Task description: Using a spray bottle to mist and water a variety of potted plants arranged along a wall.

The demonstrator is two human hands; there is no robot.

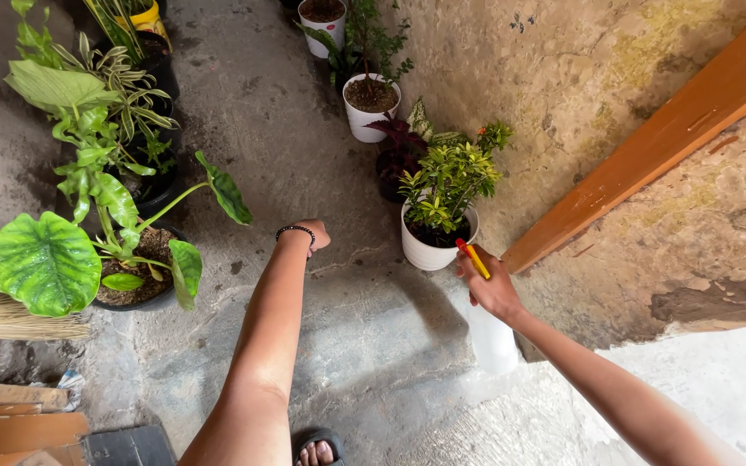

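Right hand [492,289] grips a clear spray bottle [492,338], its yellow nozzle [475,259] just beside the white pot [429,250] of the yellow-green plant [446,183]. Left hand [311,235] hangs loosely curled, empty. Best aimed squarely at the leaves, bottle upright.

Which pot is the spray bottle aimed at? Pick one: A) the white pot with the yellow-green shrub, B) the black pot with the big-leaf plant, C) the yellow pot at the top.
A: the right hand holds the spray bottle with its nozzle right beside the white pot of the yellow-green shrub.
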